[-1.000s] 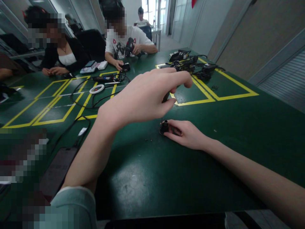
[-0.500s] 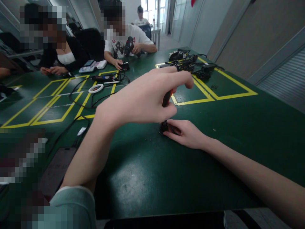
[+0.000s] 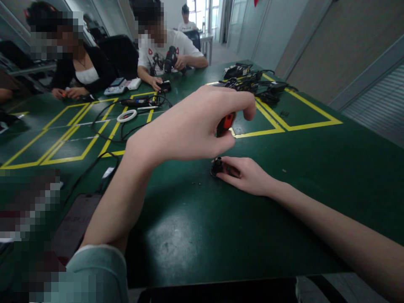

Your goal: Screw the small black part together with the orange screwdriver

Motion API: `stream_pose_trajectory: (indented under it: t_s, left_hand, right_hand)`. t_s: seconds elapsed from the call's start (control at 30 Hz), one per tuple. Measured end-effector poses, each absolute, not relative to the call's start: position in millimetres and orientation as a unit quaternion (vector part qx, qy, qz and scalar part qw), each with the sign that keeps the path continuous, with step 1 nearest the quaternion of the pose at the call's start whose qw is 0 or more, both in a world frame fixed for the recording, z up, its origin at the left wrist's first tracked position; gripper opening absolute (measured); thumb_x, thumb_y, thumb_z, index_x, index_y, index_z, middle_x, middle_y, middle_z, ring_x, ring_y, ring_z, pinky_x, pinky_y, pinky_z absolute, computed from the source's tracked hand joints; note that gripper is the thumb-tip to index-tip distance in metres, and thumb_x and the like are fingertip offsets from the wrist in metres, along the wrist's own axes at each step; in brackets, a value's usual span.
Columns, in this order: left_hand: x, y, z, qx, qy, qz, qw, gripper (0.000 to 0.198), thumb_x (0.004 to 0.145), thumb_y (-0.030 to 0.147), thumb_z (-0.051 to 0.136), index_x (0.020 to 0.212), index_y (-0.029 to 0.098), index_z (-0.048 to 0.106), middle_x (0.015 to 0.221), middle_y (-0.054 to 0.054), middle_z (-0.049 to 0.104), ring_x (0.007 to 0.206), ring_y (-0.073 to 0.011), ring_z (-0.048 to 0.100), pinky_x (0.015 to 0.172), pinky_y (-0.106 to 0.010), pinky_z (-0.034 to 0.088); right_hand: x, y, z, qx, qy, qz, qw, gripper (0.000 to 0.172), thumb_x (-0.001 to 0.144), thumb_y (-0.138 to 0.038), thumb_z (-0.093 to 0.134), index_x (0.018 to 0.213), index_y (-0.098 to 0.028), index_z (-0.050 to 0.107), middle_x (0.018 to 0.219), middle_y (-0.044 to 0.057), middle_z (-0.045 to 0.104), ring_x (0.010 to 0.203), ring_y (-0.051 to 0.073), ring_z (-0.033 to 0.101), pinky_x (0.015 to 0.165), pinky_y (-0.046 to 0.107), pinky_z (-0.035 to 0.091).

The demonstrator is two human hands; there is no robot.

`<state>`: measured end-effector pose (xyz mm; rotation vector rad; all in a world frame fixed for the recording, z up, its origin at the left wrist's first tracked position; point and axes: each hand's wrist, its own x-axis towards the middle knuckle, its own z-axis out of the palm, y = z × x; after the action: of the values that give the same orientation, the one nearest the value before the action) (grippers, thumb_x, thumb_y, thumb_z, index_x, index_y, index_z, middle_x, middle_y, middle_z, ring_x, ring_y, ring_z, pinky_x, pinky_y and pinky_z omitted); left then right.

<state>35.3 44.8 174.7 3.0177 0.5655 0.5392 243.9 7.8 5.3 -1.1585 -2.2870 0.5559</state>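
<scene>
My left hand (image 3: 192, 122) is raised over the table, its fingers curled around a red-and-black handle (image 3: 227, 122) that looks like a screwdriver's. The lower end of that tool is hidden behind the hand. Just below, my right hand (image 3: 249, 174) rests on the table and pinches a small black round part (image 3: 216, 167) between thumb and fingers. A short post stands up from this part. Two tiny screw-like bits (image 3: 196, 183) lie on the green tabletop to its left.
Black cables and devices (image 3: 246, 82) are heaped at the far right, within yellow tape outlines. A white ring (image 3: 126, 116) and a corded black tool (image 3: 139, 102) lie at the left. A dark phone-like slab (image 3: 75, 223) is near my left forearm. Two people sit across the table.
My left hand has shifted up slightly, and more of the red on the handle shows. The post on the black part is now clearer. My right hand keeps its hold.
</scene>
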Motion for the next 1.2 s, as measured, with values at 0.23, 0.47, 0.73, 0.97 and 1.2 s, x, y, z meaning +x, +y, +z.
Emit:
stream_pose_trajectory:
  t_s: [0.23,0.47,0.73,0.97,1.2]
  left_hand:
    - [36.5,45.5,174.8,0.955,0.252,0.159,0.013,0.026,0.096,0.032,0.056,0.118,0.025,0.068,0.096,-0.002,0.077,0.087,-0.0199,0.073,0.076,-0.03,0.049]
    - [33.9,38.3,178.9,0.955,0.262,0.14,0.009,0.035,0.088,0.026,0.059,0.122,0.023,0.065,0.103,-0.004,0.078,0.091,-0.0226,0.072,0.075,-0.032,0.049]
    - [38.9,37.8,174.0,0.961,0.231,0.149,0.028,0.029,0.094,0.016,0.046,0.113,0.023,0.068,0.115,-0.006,0.076,0.103,-0.0224,0.07,0.088,-0.032,0.052]
    - [31.1,38.1,178.7,0.966,0.223,0.123,0.036,0.031,0.085,0.012,0.051,0.109,0.024,0.067,0.11,-0.005,0.076,0.097,-0.0209,0.07,0.08,-0.029,0.051]
    - [35.5,39.8,176.9,0.951,0.282,0.125,-0.007,0.02,0.095,0.026,0.055,0.112,0.023,0.066,0.093,-0.003,0.077,0.086,-0.0222,0.072,0.077,-0.032,0.048]
  right_hand:
    - [242.5,7.1,7.2,-0.427,-0.84,0.216,0.256,0.022,0.099,-0.039,0.061,0.103,-0.018,0.066,0.073,0.0,0.066,0.055,0.014,0.051,0.059,0.027,0.036]
    - [243.2,7.1,8.1,-0.43,-0.838,0.219,0.254,0.025,0.099,-0.041,0.06,0.106,-0.018,0.067,0.072,0.001,0.065,0.056,0.014,0.05,0.059,0.027,0.036]
    - [243.6,7.9,6.9,-0.426,-0.843,0.207,0.256,0.023,0.1,-0.041,0.06,0.101,-0.019,0.066,0.069,-0.001,0.061,0.055,0.013,0.048,0.057,0.026,0.034]
    - [245.1,7.9,6.2,-0.425,-0.846,0.196,0.256,0.023,0.1,-0.04,0.061,0.104,-0.019,0.066,0.068,-0.001,0.06,0.054,0.013,0.048,0.056,0.026,0.034]
    - [245.0,7.4,5.8,-0.425,-0.844,0.201,0.259,0.02,0.1,-0.039,0.062,0.102,-0.02,0.065,0.071,0.0,0.065,0.053,0.013,0.05,0.055,0.026,0.036]
